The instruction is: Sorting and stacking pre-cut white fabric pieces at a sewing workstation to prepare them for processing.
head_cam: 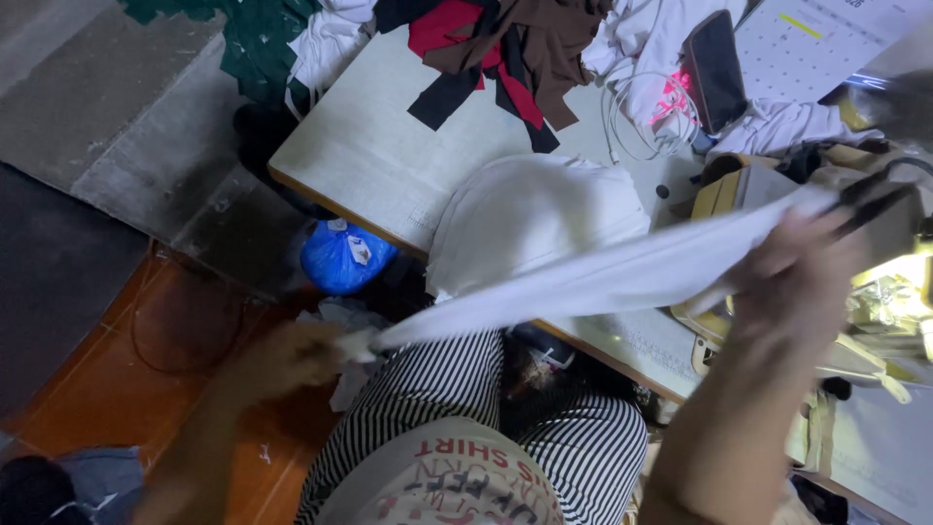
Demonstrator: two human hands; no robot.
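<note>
A long strip of white fabric stretches between my two hands, above my striped lap. My left hand pinches its lower end over the floor at the left. My right hand grips its upper end in front of the sewing machine, and black scissors stick out from that hand too. A folded stack of white cloth lies on the table behind the strip. Both hands are blurred by motion.
The pale sewing table carries scraps of red, black and brown cloth, a dark phone, a white cable and a calendar sheet. A blue plastic bag sits on the floor under the table edge. Green cloth hangs at the far left.
</note>
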